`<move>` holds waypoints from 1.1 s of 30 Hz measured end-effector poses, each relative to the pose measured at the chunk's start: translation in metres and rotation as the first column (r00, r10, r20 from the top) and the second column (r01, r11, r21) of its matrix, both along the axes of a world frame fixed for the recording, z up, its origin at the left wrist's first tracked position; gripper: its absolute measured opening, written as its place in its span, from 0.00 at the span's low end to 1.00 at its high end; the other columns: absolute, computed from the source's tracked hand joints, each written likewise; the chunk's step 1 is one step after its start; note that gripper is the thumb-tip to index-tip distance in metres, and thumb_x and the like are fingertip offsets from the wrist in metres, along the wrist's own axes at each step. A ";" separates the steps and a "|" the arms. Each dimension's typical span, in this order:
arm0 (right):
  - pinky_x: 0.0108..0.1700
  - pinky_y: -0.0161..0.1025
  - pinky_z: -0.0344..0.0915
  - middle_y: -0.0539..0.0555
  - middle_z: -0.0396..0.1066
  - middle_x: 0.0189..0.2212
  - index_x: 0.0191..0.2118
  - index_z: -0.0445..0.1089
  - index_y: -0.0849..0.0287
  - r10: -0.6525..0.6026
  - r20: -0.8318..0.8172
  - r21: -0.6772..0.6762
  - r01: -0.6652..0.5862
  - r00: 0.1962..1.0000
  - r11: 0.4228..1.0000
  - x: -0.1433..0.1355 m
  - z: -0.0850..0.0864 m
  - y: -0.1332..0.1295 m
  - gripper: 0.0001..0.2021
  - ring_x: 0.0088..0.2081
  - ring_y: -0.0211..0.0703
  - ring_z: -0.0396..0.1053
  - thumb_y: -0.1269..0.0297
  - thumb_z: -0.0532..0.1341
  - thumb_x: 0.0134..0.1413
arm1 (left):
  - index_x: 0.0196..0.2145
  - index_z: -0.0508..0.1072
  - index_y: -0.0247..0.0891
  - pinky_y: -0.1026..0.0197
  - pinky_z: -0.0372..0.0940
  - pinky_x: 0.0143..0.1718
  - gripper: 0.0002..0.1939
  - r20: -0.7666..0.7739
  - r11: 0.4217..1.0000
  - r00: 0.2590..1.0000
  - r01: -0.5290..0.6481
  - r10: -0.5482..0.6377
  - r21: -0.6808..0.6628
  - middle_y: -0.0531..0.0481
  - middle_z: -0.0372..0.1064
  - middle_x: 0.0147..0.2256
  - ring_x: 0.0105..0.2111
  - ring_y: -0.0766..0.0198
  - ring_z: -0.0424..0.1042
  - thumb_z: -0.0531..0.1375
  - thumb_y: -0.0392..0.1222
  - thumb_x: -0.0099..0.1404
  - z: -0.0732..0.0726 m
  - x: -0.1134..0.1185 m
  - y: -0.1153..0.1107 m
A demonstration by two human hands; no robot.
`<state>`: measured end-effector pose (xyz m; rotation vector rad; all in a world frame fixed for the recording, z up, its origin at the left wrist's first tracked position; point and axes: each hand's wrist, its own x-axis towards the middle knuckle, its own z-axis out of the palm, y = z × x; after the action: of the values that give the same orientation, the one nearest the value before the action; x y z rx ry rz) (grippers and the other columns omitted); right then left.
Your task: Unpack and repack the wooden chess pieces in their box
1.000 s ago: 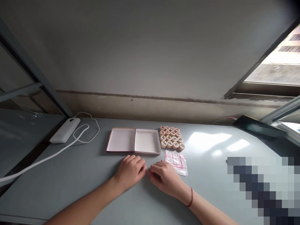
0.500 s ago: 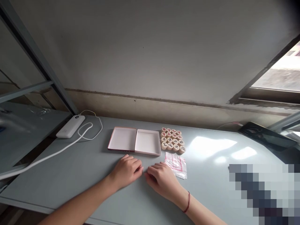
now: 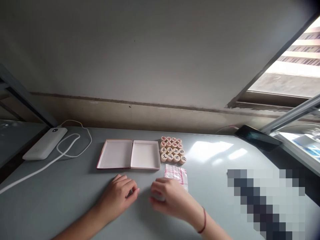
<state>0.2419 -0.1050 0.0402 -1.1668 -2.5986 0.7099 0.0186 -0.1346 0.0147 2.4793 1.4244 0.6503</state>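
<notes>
My left hand (image 3: 121, 193) rests on the desk in front of an open box, its fingers curled in toward the thumb with nothing in them. My right hand (image 3: 170, 197) is lifted slightly over the desk, slightly blurred, its thumb apart from its bent fingers and nothing visible between them. Behind it, partly covered by it, lies a folded plastic sheet (image 3: 176, 172) with red lines. The shallow box's two white-lined halves, a left half (image 3: 115, 155) and a right half (image 3: 145, 155), lie side by side. Round Chinese chess pieces (image 3: 173, 150), red-marked behind and black-marked in front, stand in neat rows beside the box.
A white power bank (image 3: 45, 144) with a white cable (image 3: 37, 171) lies at the left. Toward the back right is a black phone-like device (image 3: 258, 137) with a thin cable. The grey desk (image 3: 75, 190) meets a wall (image 3: 150, 66); a blurred-out patch covers the lower right.
The view has shifted, so the desk items appear further left. My right hand has risen a little, and its thumb and fingers have parted. The box and chess pieces keep their arrangement.
</notes>
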 end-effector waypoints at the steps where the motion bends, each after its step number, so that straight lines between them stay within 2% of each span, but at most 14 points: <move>1: 0.27 0.32 0.51 0.48 0.67 0.26 0.28 0.65 0.56 -0.056 0.008 -0.033 0.057 0.998 0.998 0.009 0.007 0.004 0.02 0.26 0.34 0.62 0.67 0.60 0.48 | 0.25 0.64 0.39 0.63 0.54 0.29 0.11 0.003 1.000 1.000 0.006 -0.006 0.011 0.57 0.62 0.20 0.23 0.67 0.60 0.54 0.34 0.65 0.000 0.000 0.000; 4: 0.28 0.32 0.53 0.50 0.68 0.34 0.32 0.64 0.56 -0.234 0.103 -0.003 0.236 0.967 0.972 0.035 0.019 0.014 0.05 0.31 0.38 0.64 0.68 0.59 0.45 | 0.24 0.64 0.38 0.64 0.55 0.28 0.12 0.041 0.995 0.999 0.014 -0.019 0.099 0.56 0.60 0.21 0.23 0.67 0.59 0.53 0.34 0.66 0.005 0.000 0.001; 7: 0.26 0.32 0.52 0.52 0.66 0.34 0.30 0.60 0.57 -0.309 0.221 0.024 0.312 0.925 0.950 0.048 0.017 0.018 0.08 0.31 0.39 0.63 0.69 0.59 0.41 | 0.26 0.66 0.38 0.64 0.57 0.30 0.10 0.094 0.970 0.995 0.018 -0.042 0.243 0.54 0.63 0.23 0.26 0.66 0.61 0.53 0.33 0.66 0.011 -0.003 0.006; 10: 0.25 0.33 0.50 0.51 0.65 0.31 0.27 0.56 0.57 -0.339 0.309 0.019 0.350 0.889 0.936 0.047 0.012 0.018 0.08 0.28 0.38 0.60 0.68 0.58 0.42 | 0.39 0.71 0.38 0.60 0.59 0.39 0.07 0.048 0.926 0.999 -0.016 -0.002 0.378 0.50 0.70 0.32 0.35 0.62 0.66 0.54 0.34 0.67 0.015 -0.008 0.017; 11: 0.25 0.33 0.49 0.51 0.64 0.30 0.26 0.55 0.57 -0.345 0.330 0.015 0.361 0.879 0.932 0.044 0.011 0.018 0.08 0.27 0.37 0.59 0.68 0.58 0.43 | 0.45 0.71 0.39 0.58 0.59 0.41 0.11 0.004 0.916 0.999 -0.045 0.048 0.398 0.48 0.71 0.37 0.38 0.60 0.66 0.54 0.35 0.67 0.014 -0.010 0.020; 13: 0.26 0.34 0.49 0.51 0.64 0.29 0.25 0.54 0.57 -0.349 0.359 0.014 0.369 0.865 0.929 0.038 0.011 0.018 0.07 0.26 0.36 0.59 0.69 0.56 0.46 | 0.50 0.70 0.40 0.56 0.58 0.41 0.14 -0.081 0.902 0.986 -0.097 0.144 0.421 0.46 0.72 0.43 0.43 0.56 0.65 0.55 0.38 0.67 0.010 -0.013 0.026; 17: 0.26 0.35 0.48 0.52 0.64 0.28 0.24 0.54 0.57 -0.349 0.380 0.052 0.357 0.857 0.933 0.030 0.008 0.019 0.08 0.26 0.36 0.60 0.73 0.52 0.50 | 0.39 0.75 0.42 0.55 0.55 0.40 0.09 -0.186 0.899 0.963 -0.102 0.197 0.426 0.50 0.73 0.43 0.44 0.56 0.66 0.56 0.34 0.66 0.004 -0.014 0.031; 20: 0.26 0.35 0.49 0.51 0.63 0.25 0.22 0.53 0.57 -0.336 0.346 0.067 0.334 0.876 0.940 0.034 0.004 0.020 0.09 0.25 0.37 0.59 0.73 0.53 0.49 | 0.33 0.73 0.41 0.54 0.53 0.40 0.12 -0.238 0.894 0.954 -0.063 0.185 0.444 0.51 0.74 0.42 0.45 0.57 0.67 0.54 0.26 0.64 0.007 -0.014 0.028; 22: 0.27 0.34 0.51 0.50 0.62 0.23 0.22 0.54 0.57 -0.307 0.247 0.060 0.302 0.919 0.952 0.038 0.007 0.018 0.09 0.25 0.37 0.58 0.73 0.54 0.48 | 0.32 0.72 0.40 0.53 0.52 0.42 0.14 -0.259 0.892 0.951 -0.037 0.170 0.451 0.52 0.75 0.41 0.47 0.58 0.67 0.53 0.24 0.62 0.011 -0.014 0.023; 25: 0.28 0.34 0.56 0.50 0.62 0.24 0.24 0.58 0.57 -0.252 0.020 0.072 0.250 0.968 0.966 0.037 0.020 0.011 0.06 0.26 0.37 0.59 0.72 0.54 0.49 | 0.33 0.71 0.39 0.53 0.51 0.42 0.14 -0.299 0.903 0.945 0.006 0.136 0.429 0.52 0.75 0.39 0.46 0.58 0.67 0.52 0.22 0.61 0.019 -0.015 0.011; 27: 0.30 0.34 0.59 0.51 0.63 0.26 0.28 0.62 0.57 -0.224 -0.098 0.131 0.236 0.970 0.963 0.026 0.030 0.003 0.04 0.28 0.38 0.60 0.72 0.53 0.51 | 0.34 0.71 0.39 0.53 0.51 0.42 0.14 -0.330 0.916 0.938 0.039 0.104 0.400 0.51 0.75 0.37 0.45 0.59 0.67 0.52 0.22 0.61 0.022 -0.014 0.000; 29: 0.33 0.36 0.61 0.53 0.64 0.29 0.33 0.66 0.58 -0.175 -0.153 0.223 0.207 0.973 0.953 0.007 0.037 -0.003 0.06 0.31 0.40 0.61 0.73 0.54 0.50 | 0.35 0.71 0.39 0.52 0.51 0.42 0.15 -0.336 0.922 0.939 0.069 0.069 0.381 0.50 0.74 0.35 0.44 0.59 0.67 0.51 0.22 0.61 0.024 -0.012 -0.012; 31: 0.38 0.38 0.62 0.54 0.65 0.32 0.36 0.68 0.59 -0.093 -0.136 0.297 0.130 0.986 0.946 -0.013 0.036 -0.005 0.10 0.35 0.42 0.62 0.75 0.54 0.49 | 0.35 0.71 0.38 0.52 0.50 0.43 0.15 -0.330 0.924 0.943 0.094 0.036 0.371 0.50 0.73 0.34 0.43 0.59 0.67 0.50 0.23 0.61 0.025 -0.011 -0.024; 33: 0.38 0.39 0.62 0.55 0.66 0.33 0.35 0.69 0.59 -0.043 -0.039 0.312 0.053 0.998 0.949 -0.030 0.028 -0.003 0.09 0.36 0.44 0.62 0.75 0.55 0.48 | 0.34 0.71 0.39 0.53 0.50 0.43 0.14 -0.330 0.926 0.944 0.122 0.003 0.356 0.51 0.73 0.33 0.42 0.60 0.67 0.50 0.24 0.63 0.027 -0.010 -0.033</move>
<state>0.2121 -0.1081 0.0679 -1.1033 -2.5262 0.2875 0.0082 -0.1678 0.0417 3.0372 1.4314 0.5604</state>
